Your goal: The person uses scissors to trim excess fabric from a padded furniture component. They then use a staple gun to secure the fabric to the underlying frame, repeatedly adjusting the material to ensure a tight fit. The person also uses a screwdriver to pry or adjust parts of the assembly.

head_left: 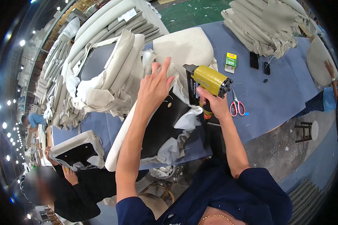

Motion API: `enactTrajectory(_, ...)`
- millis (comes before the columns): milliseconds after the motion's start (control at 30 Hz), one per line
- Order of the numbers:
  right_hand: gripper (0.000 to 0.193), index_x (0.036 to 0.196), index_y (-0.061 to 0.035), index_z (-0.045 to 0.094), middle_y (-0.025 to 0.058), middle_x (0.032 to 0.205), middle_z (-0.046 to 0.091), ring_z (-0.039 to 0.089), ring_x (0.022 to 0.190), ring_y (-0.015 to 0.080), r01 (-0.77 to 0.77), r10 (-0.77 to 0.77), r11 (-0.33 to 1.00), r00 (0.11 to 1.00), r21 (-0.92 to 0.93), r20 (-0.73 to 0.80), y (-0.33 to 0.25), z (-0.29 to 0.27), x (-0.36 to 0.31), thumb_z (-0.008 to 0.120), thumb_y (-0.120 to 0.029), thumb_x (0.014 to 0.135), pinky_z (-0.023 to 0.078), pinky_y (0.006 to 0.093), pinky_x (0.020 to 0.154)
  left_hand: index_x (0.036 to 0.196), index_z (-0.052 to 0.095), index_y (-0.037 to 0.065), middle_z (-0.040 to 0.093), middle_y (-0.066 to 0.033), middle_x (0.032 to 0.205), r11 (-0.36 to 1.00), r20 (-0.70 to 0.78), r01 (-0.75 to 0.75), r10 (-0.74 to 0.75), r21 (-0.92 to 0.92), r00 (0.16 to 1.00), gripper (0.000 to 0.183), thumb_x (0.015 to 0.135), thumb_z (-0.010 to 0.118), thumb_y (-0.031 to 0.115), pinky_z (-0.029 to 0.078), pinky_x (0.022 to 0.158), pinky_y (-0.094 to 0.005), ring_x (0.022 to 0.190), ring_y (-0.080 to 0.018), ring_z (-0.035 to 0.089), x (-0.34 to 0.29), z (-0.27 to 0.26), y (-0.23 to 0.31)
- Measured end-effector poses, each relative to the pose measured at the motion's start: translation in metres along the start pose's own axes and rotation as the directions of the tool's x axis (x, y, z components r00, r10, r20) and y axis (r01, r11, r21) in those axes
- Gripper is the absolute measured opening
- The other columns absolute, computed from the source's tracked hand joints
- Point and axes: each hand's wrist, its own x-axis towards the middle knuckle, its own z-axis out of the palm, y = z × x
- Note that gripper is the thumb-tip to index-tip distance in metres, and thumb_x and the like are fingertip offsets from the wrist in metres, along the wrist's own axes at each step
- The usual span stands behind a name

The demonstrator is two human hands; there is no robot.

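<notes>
A cushion lies dark underside up near the front of the blue worktop, straight ahead of the person, its long axis running away from the body and leaning to the right at the far end. The left hand is over that far end, its forearm crossing above the cushion; its fingers are spread and hold nothing that can be seen, and it cannot be told whether they touch the pale cover. The right hand is just off the cushion's far right side, its fingers wrapped around the handle of a yellow gun. The gun's black end is on its left, toward the cushion, beside the loose cover edge and the white padding; whether it touches the edge cannot be told. So the cushion lies left of and nearer the body than the right hand, below the left hand, and its right edge is nearer to the right hand. The scissors lie right of that hand, with a small box and a phone farther back, while a pale seat lies beyond the left hand
</notes>
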Motion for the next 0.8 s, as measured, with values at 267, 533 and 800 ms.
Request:
enactTrajectory(267,0.035,0.108,0.0010,0.070,0.0104,0.095,0.073,0.067,0.082,0.0174,0.222,-0.187,0.914,0.973,-0.340,0.133,-0.003,0.013,0.000,0.082,-0.022,0.084,0.052,0.0322,0.080,0.147,0.038,0.015,0.054,-0.0205,0.128,1.000,0.032,-0.006,0.006,-0.015,0.999,0.059,0.094,0.063,0.018,0.052,0.072,-0.0542,0.080,-0.0463,0.065,-0.004,-0.002,0.004)
enactTrajectory(533,0.040,0.110,-0.0030,0.070,0.0139,0.099,0.069,0.063,0.098,0.0279,0.197,-0.148,0.851,0.979,-0.488,0.137,0.016,0.001,-0.003,0.082,-0.032,0.084,0.050,0.0374,0.089,0.150,0.035,0.016,0.052,-0.0214,0.132,0.999,0.036,-0.044,0.043,0.016,0.998,0.069,0.089,0.066,0.011,0.052,0.076,-0.0536,0.081,-0.0455,0.065,-0.008,-0.004,0.010)
enactTrajectory(800,0.038,0.107,-0.0095,0.072,0.0129,0.098,0.066,0.057,0.096,0.0329,0.363,-0.298,0.627,0.929,-0.689,0.219,0.034,-0.002,-0.021,0.082,-0.037,0.083,0.047,0.0410,0.092,0.156,0.025,0.016,0.045,-0.0228,0.140,0.999,0.105,-0.044,0.044,-0.010,0.994,0.093,0.077,0.071,0.000,0.053,0.081,-0.0524,0.088,-0.0460,0.064,-0.011,-0.013,0.021)
